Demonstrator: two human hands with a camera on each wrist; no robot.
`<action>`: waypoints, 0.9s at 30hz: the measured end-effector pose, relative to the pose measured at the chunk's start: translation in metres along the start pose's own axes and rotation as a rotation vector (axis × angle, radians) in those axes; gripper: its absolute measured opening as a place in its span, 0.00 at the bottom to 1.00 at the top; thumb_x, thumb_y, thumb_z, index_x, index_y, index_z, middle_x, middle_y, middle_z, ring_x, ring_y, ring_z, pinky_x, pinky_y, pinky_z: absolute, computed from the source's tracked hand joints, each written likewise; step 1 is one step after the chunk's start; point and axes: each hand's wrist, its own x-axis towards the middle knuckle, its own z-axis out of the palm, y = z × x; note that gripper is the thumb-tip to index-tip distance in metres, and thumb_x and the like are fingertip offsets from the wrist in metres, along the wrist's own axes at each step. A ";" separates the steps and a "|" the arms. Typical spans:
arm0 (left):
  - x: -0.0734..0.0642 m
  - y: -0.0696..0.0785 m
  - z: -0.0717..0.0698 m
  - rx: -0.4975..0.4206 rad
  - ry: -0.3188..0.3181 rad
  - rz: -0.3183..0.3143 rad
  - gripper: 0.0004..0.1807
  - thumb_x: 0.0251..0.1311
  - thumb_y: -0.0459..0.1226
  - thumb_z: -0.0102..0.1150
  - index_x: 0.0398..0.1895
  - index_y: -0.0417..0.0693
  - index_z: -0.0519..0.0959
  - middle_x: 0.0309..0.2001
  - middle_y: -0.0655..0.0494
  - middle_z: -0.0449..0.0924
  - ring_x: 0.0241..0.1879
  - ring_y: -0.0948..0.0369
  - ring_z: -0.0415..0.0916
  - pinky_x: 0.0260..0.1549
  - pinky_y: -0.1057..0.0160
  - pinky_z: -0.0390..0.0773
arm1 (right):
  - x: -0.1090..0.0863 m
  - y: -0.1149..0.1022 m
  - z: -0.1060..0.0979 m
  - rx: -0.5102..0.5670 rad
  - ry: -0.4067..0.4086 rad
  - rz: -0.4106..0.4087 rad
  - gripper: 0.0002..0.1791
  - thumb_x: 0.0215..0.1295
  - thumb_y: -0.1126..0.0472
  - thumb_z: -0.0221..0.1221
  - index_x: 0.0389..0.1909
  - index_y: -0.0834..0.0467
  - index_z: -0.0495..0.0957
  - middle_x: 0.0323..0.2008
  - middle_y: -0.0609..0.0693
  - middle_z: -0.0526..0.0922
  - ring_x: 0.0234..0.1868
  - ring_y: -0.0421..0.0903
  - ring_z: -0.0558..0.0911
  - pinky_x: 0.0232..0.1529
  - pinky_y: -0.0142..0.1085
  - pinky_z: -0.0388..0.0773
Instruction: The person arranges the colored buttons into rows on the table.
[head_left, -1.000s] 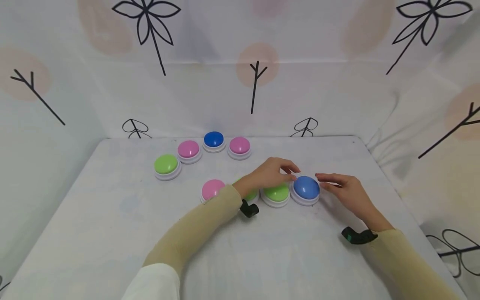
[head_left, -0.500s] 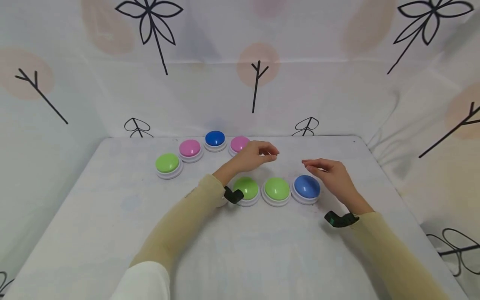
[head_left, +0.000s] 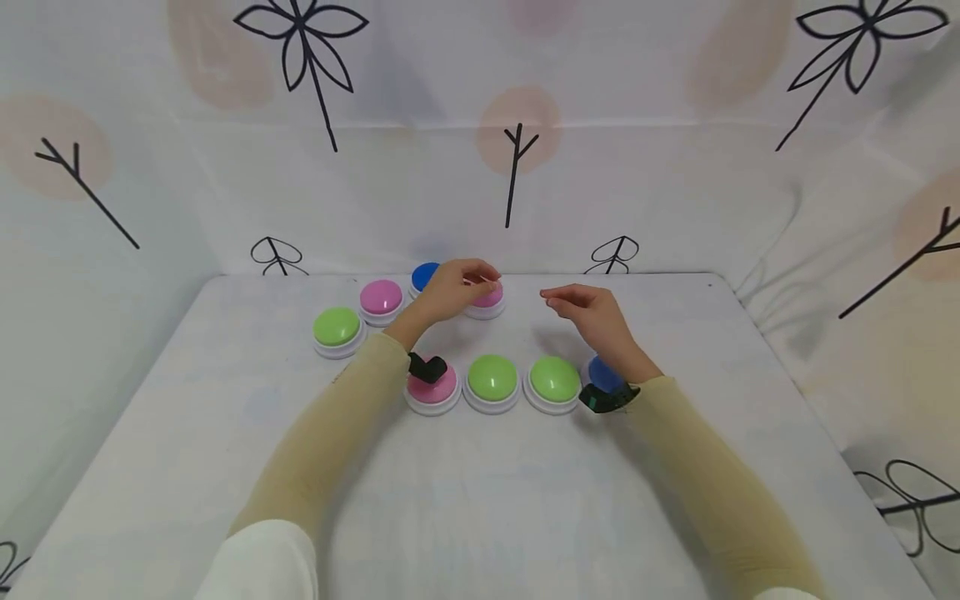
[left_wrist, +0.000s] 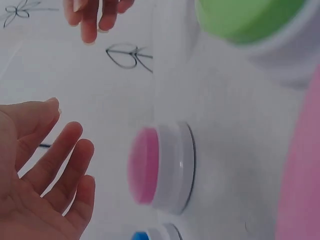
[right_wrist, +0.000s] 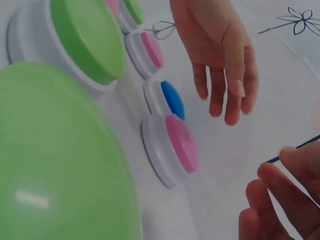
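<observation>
Eight round buttons stood on a white table (head_left: 187,433), with two hands up in the air over it. The far blue button (head_left: 422,273) was just beside the back edge, between the far pink button (head_left: 381,295) and the end pink button (head_left: 489,297). The far green button (head_left: 337,327) was well in from the left edge. Nearer was a row: the front pink button (head_left: 437,392), the left front green button (head_left: 492,377), the right front green button (head_left: 553,380) and the front blue button (head_left: 602,372). There was lots of white table top to move in, from the end pink button to the right edge and all along the near side. The left hand (head_left: 453,287) had loosely bent fingers and held nothing. The right hand (head_left: 592,317) held nothing too, its soft, bent fingers pointing at the left hand, with a gap between the two. From the head, the left hand seemed right on the end pink button, but both wrist views showed space between them. The right wrist view also showed the sides of the end pink button and the far blue button, which the left hand partly hid from the head.
</observation>
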 end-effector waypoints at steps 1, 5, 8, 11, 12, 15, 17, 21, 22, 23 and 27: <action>0.000 -0.002 -0.003 0.002 0.007 -0.010 0.14 0.69 0.42 0.59 0.55 0.50 0.81 0.51 0.57 0.81 0.53 0.58 0.74 0.51 0.60 0.77 | 0.005 -0.001 0.005 0.030 0.007 0.001 0.17 0.72 0.53 0.60 0.55 0.57 0.82 0.55 0.54 0.83 0.55 0.48 0.79 0.59 0.44 0.75; -0.001 -0.010 -0.013 0.000 0.030 -0.046 0.18 0.69 0.41 0.59 0.59 0.49 0.79 0.57 0.52 0.79 0.58 0.55 0.72 0.56 0.55 0.75 | 0.025 -0.005 0.021 0.130 0.034 0.036 0.17 0.71 0.57 0.60 0.55 0.62 0.81 0.55 0.55 0.82 0.55 0.48 0.79 0.57 0.40 0.77; 0.000 -0.015 -0.018 -0.013 0.038 -0.076 0.20 0.68 0.42 0.60 0.61 0.50 0.78 0.60 0.49 0.77 0.60 0.55 0.71 0.59 0.53 0.72 | 0.037 -0.006 0.033 0.178 0.052 0.076 0.16 0.71 0.59 0.60 0.55 0.63 0.81 0.55 0.54 0.82 0.55 0.48 0.79 0.57 0.39 0.77; 0.001 -0.020 -0.019 -0.039 0.042 -0.092 0.21 0.67 0.43 0.61 0.62 0.50 0.78 0.62 0.48 0.75 0.61 0.55 0.70 0.61 0.51 0.70 | 0.047 -0.008 0.046 0.218 0.062 0.095 0.16 0.71 0.60 0.59 0.54 0.63 0.80 0.54 0.55 0.82 0.55 0.48 0.79 0.58 0.41 0.77; 0.002 -0.022 -0.020 -0.051 0.045 -0.096 0.21 0.67 0.43 0.61 0.62 0.50 0.78 0.63 0.48 0.75 0.62 0.55 0.70 0.62 0.51 0.70 | 0.049 -0.008 0.050 0.231 0.065 0.099 0.15 0.71 0.60 0.59 0.54 0.63 0.80 0.54 0.55 0.82 0.54 0.48 0.79 0.58 0.41 0.77; 0.005 -0.027 -0.018 -0.085 0.050 -0.093 0.21 0.67 0.42 0.61 0.62 0.49 0.78 0.63 0.47 0.75 0.62 0.54 0.70 0.63 0.51 0.69 | 0.056 -0.008 0.061 0.258 0.078 0.102 0.15 0.71 0.62 0.59 0.54 0.64 0.80 0.53 0.56 0.82 0.54 0.49 0.79 0.57 0.42 0.77; 0.007 -0.030 -0.017 -0.100 0.048 -0.091 0.21 0.67 0.42 0.61 0.62 0.48 0.78 0.64 0.47 0.74 0.63 0.54 0.69 0.63 0.50 0.69 | 0.060 -0.007 0.068 0.262 0.092 0.113 0.14 0.70 0.61 0.59 0.53 0.63 0.81 0.53 0.55 0.82 0.54 0.49 0.78 0.57 0.42 0.77; 0.010 -0.036 -0.015 -0.112 0.030 -0.118 0.22 0.68 0.42 0.60 0.63 0.51 0.77 0.65 0.51 0.74 0.65 0.55 0.68 0.64 0.49 0.68 | 0.066 -0.003 0.077 0.225 0.125 0.128 0.14 0.71 0.59 0.59 0.52 0.60 0.82 0.52 0.53 0.82 0.53 0.48 0.78 0.56 0.42 0.77; 0.011 -0.037 -0.014 -0.111 0.029 -0.125 0.22 0.68 0.42 0.60 0.63 0.51 0.77 0.65 0.52 0.74 0.65 0.55 0.67 0.64 0.49 0.68 | 0.067 -0.003 0.078 0.201 0.130 0.125 0.14 0.71 0.59 0.59 0.52 0.59 0.82 0.52 0.53 0.82 0.54 0.48 0.77 0.56 0.42 0.77; 0.011 -0.038 -0.014 -0.110 0.027 -0.138 0.22 0.68 0.43 0.60 0.63 0.53 0.77 0.65 0.53 0.74 0.66 0.55 0.67 0.64 0.49 0.68 | 0.068 -0.002 0.079 0.172 0.132 0.120 0.14 0.71 0.58 0.59 0.52 0.58 0.82 0.52 0.53 0.82 0.54 0.48 0.77 0.56 0.42 0.76; 0.012 -0.039 -0.014 -0.113 0.022 -0.161 0.21 0.67 0.43 0.61 0.63 0.53 0.77 0.65 0.53 0.74 0.66 0.54 0.67 0.64 0.49 0.68 | 0.070 0.001 0.082 0.052 0.137 0.099 0.14 0.71 0.60 0.58 0.53 0.56 0.83 0.53 0.53 0.81 0.56 0.50 0.76 0.58 0.43 0.74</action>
